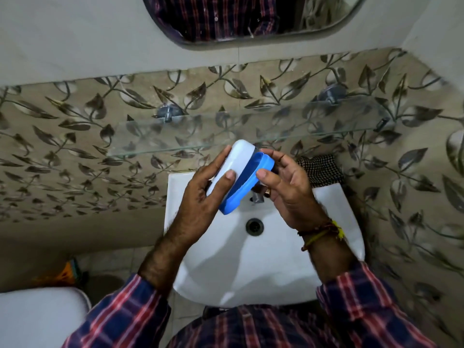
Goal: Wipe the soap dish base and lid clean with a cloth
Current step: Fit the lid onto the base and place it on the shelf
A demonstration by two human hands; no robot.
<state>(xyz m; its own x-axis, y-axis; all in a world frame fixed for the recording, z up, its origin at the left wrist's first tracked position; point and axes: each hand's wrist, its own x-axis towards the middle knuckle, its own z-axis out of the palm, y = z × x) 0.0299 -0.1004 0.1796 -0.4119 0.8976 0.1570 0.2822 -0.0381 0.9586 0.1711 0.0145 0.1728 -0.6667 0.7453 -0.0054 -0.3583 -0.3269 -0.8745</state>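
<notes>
Plaid sleeves point(140, 302) frame the bottom of your view, and your two forearms rise from them over the white basin point(251, 267). Your left hand point(200, 194) is curled around the white lid point(234, 162) of the soap dish, thumb pressed on its near face and fingers wrapped behind its left edge. Your right hand point(286, 187) grips the blue base point(247, 185), thumb on the rim nearest you and fingertips hooked over the far end. Lid and base meet along one long edge and gape apart like a shell, the hollow of the base turned up and to the left. You hold both pieces in the air above the back of the basin, just in front of the tap point(257, 197), which is mostly hidden behind them.

On the back right corner of the basin, just beyond your right hand, lies a dark checked cloth point(320, 169), untouched by either hand. Threads point(324, 231) circle your right wrist. The drain point(254, 226) sits below the dish in the bowl. Behind the dish a glass shelf point(251, 126) runs across the leaf-patterned tiles point(75, 146), and a mirror point(251, 18) hangs higher up. Low on your left is something rounded and white point(40, 317).
</notes>
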